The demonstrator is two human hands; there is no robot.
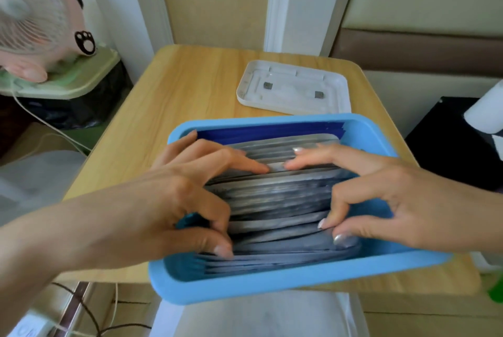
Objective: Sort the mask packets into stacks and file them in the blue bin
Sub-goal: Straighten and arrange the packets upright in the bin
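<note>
A: Where is the blue bin?
B: At the near end of the wooden counter, long side toward the person. Its near rim juts just past the counter's edge.
A: Contents?
B: Silver-grey mask packets, standing on edge in a row from front to back and filling most of the bin. Behind them, against the far wall, a thin batch of dark blue packets. The print is blurred and unreadable.
A: Left hand?
B: At the left ends of the silver row. The thumb is down on the near packets and the fingers curl over the tops farther back, so a block of packets is pinched between them. The index finger lies along the top edges toward the middle.
A: Right hand?
B: The mirror of it, at the right ends. The thumb and one bent finger clamp the near packets. The index and another finger stretch over the tops, with the tips almost meeting the left index.
A: Anything else on the counter?
B: A white lid, inner side up, just beyond the bin's far rim. It has two small grey squares on its face.
A: Off the counter?
B: A pink fan at far left, on a pale green lidded bin with a black liner. A white cable trails down beside it.
</note>
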